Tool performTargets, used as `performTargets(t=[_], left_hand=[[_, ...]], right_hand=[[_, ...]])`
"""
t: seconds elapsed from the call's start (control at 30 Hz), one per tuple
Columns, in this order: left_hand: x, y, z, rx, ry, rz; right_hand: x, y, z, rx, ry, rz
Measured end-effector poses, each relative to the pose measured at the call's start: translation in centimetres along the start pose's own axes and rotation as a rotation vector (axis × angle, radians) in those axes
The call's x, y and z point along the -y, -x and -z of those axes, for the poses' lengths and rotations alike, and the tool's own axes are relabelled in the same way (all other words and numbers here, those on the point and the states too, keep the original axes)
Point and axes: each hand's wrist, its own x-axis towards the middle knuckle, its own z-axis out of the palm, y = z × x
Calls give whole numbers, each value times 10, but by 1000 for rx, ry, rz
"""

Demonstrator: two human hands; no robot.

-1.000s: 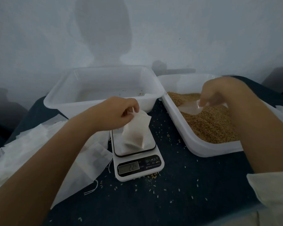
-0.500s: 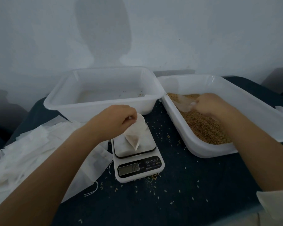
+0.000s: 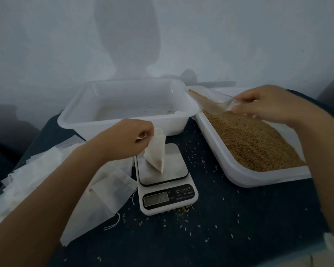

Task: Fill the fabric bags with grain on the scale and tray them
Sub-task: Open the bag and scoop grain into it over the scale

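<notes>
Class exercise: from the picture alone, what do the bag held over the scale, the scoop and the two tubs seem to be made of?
Bag: thin white non-woven fabric, matte, probably; it creases softly and shows dark contents.
Scoop: clear plastic, seemingly; grain shows through its wall.
Left tub and grain tub: smooth, semi-glossy white plastic with moulded rolled rims.

A makeshift home packing spot: bare plastered wall (image 3: pixel 239 35), dark cloth-covered table (image 3: pixel 220 218), small kitchen scale (image 3: pixel 168 189).

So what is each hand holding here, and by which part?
The left hand pinches the fabric bag by its top edge, over the scale. The right hand holds the clear scoop by its handle end.
</notes>
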Motion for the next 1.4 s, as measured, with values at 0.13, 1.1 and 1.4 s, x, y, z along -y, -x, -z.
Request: performTargets(t=[0.13,1.1,1.4], left_hand=[[11,1,21,76,-1,6],[6,-9,-5,139,91,-119],[8,-7,-3,113,102,-103]], right_hand=[[19,3,-8,147,-22,127],[105,-21,-10,459,702,303],[136,-29,-11,516,864,281]])
